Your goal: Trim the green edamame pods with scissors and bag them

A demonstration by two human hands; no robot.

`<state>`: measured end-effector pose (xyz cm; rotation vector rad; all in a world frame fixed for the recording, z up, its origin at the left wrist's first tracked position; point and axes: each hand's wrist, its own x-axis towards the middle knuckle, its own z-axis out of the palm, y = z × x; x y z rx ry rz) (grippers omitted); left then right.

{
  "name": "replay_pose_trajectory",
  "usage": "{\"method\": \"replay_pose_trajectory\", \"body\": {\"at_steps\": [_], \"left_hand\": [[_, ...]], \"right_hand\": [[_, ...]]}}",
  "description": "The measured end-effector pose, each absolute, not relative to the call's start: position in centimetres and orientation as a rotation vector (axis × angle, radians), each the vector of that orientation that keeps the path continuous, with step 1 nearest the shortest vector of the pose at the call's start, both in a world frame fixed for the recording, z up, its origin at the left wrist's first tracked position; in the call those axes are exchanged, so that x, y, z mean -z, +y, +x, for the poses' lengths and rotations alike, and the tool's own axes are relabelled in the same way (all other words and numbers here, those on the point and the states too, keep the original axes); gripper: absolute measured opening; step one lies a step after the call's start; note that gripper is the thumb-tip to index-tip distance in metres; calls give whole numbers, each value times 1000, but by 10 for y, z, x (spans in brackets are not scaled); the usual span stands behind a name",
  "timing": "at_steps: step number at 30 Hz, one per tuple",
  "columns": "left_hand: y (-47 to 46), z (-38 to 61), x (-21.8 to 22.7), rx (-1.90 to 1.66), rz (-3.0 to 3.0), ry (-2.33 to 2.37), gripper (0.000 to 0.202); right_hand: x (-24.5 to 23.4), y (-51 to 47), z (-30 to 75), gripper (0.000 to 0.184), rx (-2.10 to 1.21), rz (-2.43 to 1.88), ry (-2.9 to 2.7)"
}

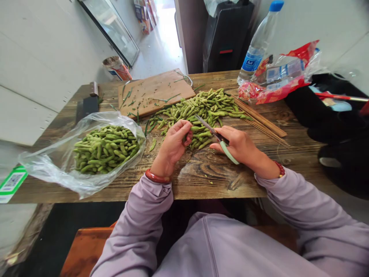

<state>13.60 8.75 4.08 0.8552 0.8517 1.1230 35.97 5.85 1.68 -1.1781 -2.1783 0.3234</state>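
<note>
My left hand (176, 143) is closed in a pinch on a green soybean pod (195, 129), whose end pokes out past the fingertips. In my right hand (238, 143) is a pair of scissors (208, 126) with pale green handles, its blades pointing up and left near that pod. Just beyond both hands lies a loose pile of soybean pods (201, 105) on the wooden table. Left of my left hand, a clear plastic bag (62, 169) spreads open around a heap of pods (105, 150). One single pod (152, 144) rests between the bag and my left hand.
A cutting board (155, 90) with green scraps lies behind the pile, and a cleaver (88, 104) left of it. Wooden skewers (259, 119) lie right of the pods. A water bottle (256, 46), red plastic packaging (276, 82) and a black bag (305, 107) occupy the right side.
</note>
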Motion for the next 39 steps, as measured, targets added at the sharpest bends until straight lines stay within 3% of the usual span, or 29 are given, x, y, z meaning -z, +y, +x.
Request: {"method": "replay_pose_trajectory", "body": {"at_steps": [6, 12, 19, 25, 31, 39], "left_hand": [[92, 134, -39, -1086, 934, 917, 28], [96, 145, -24, -1035, 1784, 1317, 4], [93, 160, -16, -682, 2279, 1534, 10], [91, 153, -25, -1000, 1865, 1334, 4], [88, 140, -43, -1136, 994, 964, 31], [88, 136, -48, -1162, 813, 909, 27]], "right_hand": [[-18, 61, 362, 40, -260, -1254, -2094], [-18, 60, 359, 40, -249, -1256, -2121], [-18, 60, 359, 37, -265, -1254, -2152], [-18, 59, 359, 39, -264, -1250, -2140], [-19, 57, 358, 39, -252, -1273, -2119], [-17, 57, 357, 38, -255, -1241, -2121]]}}
